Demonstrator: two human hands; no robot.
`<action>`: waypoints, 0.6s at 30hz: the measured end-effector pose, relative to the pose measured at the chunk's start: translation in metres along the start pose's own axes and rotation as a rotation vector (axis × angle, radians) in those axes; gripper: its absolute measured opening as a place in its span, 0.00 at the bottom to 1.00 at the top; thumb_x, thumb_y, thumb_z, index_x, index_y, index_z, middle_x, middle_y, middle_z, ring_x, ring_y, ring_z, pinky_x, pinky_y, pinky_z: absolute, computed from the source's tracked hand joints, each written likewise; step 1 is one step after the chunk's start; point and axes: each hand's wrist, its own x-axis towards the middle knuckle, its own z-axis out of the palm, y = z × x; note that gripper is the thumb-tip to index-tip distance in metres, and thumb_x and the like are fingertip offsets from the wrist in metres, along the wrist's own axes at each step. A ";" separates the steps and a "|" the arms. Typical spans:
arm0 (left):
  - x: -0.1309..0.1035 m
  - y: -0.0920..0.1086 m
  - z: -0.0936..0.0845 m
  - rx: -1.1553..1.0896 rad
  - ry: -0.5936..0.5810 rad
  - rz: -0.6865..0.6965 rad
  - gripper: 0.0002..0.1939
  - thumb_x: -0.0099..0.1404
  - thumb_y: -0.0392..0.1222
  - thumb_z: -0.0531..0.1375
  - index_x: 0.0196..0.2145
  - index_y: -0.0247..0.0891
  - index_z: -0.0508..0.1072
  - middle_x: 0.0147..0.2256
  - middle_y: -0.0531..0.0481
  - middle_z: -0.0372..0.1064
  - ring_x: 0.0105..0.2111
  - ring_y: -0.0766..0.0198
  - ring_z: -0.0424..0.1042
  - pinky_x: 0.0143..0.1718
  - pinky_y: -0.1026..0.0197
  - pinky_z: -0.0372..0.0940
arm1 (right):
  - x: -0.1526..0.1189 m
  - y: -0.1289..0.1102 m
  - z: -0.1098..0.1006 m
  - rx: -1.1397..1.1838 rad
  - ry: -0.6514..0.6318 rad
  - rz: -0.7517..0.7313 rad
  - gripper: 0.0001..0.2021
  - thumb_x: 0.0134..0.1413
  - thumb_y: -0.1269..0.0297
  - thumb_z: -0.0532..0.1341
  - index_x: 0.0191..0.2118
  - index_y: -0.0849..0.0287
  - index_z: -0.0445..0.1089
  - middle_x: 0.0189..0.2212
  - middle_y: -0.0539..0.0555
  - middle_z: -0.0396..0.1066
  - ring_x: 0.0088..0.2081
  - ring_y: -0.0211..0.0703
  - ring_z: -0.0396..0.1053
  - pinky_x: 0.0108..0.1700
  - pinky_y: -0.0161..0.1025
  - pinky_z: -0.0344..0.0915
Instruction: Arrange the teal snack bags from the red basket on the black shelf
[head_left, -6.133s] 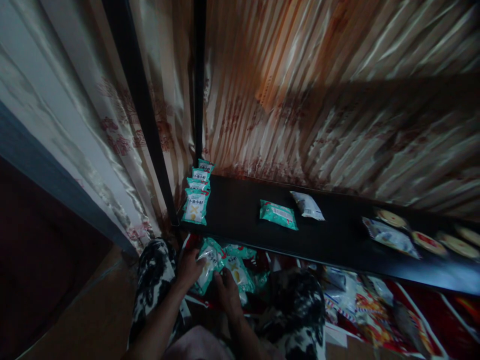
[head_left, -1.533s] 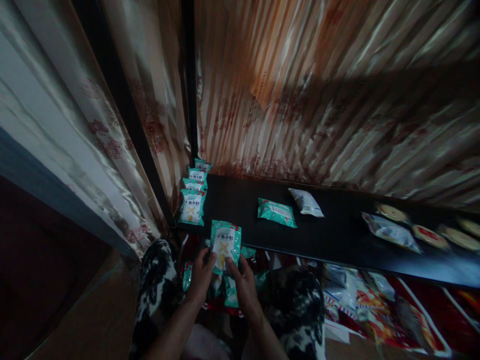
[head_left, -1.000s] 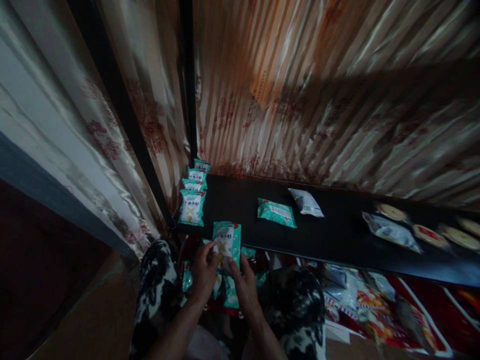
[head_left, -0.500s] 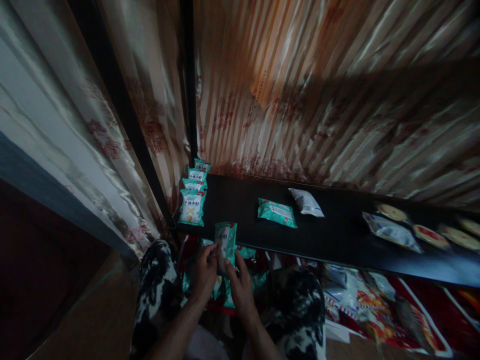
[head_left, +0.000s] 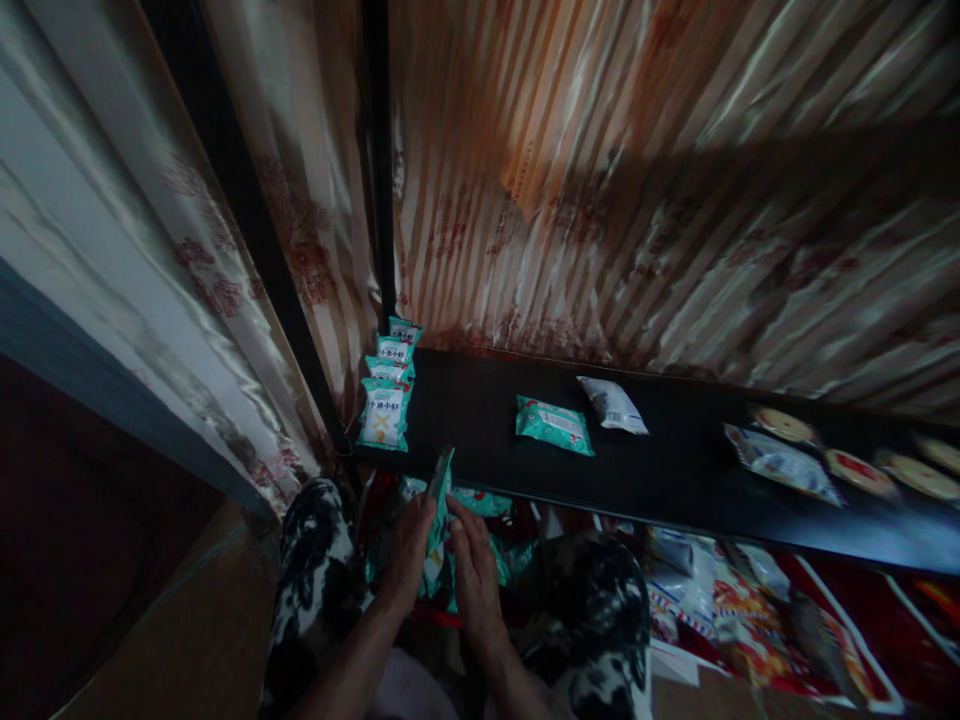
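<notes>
A teal snack packet [head_left: 441, 490] is turned edge-on between my two hands, its top end level with the front of the black shelf [head_left: 480, 430]. My left hand [head_left: 409, 550] grips it along its left side. On the other side, my right hand [head_left: 474, 565] presses its fingers and thumb against the packet. Under the hands, several more teal packets [head_left: 487, 502] lie in a red container, partly hidden. At the shelf's left end, several packets with white labels [head_left: 384, 415] form an overlapping row.
Farther right on the shelf lie a teal packet [head_left: 553, 424], a silver-white packet [head_left: 612, 404], another flat packet [head_left: 784, 463] and several round items [head_left: 862, 472]. Black posts [head_left: 379, 180] and a curtain [head_left: 585, 200] bound the left and back. Assorted packaged food [head_left: 735, 610] lies below, right.
The packet in my hands has turned from showing its labelled front to standing edge-on. Both hands have shifted slightly, closing in on its sides. Things on the shelf are the same.
</notes>
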 end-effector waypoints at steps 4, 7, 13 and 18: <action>-0.006 0.013 -0.002 0.021 -0.174 0.038 0.23 0.57 0.54 0.58 0.45 0.38 0.71 0.47 0.45 0.71 0.50 0.55 0.67 0.52 0.58 0.59 | -0.003 -0.002 0.002 -0.050 0.003 -0.023 0.21 0.56 0.48 0.53 0.49 0.52 0.71 0.48 0.57 0.68 0.52 0.51 0.62 0.55 0.48 0.58; -0.009 0.018 -0.002 -0.005 -0.180 0.005 0.25 0.54 0.53 0.61 0.47 0.37 0.70 0.47 0.45 0.71 0.49 0.55 0.68 0.50 0.59 0.60 | -0.004 -0.002 0.002 -0.076 0.000 -0.055 0.21 0.57 0.48 0.52 0.48 0.53 0.71 0.46 0.57 0.69 0.50 0.50 0.63 0.54 0.47 0.59; -0.011 0.013 -0.005 -0.023 -0.110 -0.023 0.23 0.53 0.51 0.62 0.46 0.39 0.71 0.49 0.47 0.70 0.51 0.56 0.66 0.52 0.59 0.58 | -0.005 0.001 0.003 -0.147 -0.022 -0.142 0.20 0.59 0.51 0.51 0.49 0.55 0.70 0.44 0.58 0.68 0.48 0.48 0.64 0.51 0.48 0.62; -0.009 0.008 -0.009 -0.041 -0.123 -0.028 0.19 0.55 0.49 0.61 0.44 0.39 0.73 0.46 0.47 0.72 0.49 0.56 0.68 0.50 0.59 0.60 | -0.008 0.001 0.004 -0.177 -0.017 -0.158 0.18 0.60 0.54 0.50 0.49 0.55 0.69 0.44 0.57 0.69 0.48 0.47 0.65 0.51 0.46 0.62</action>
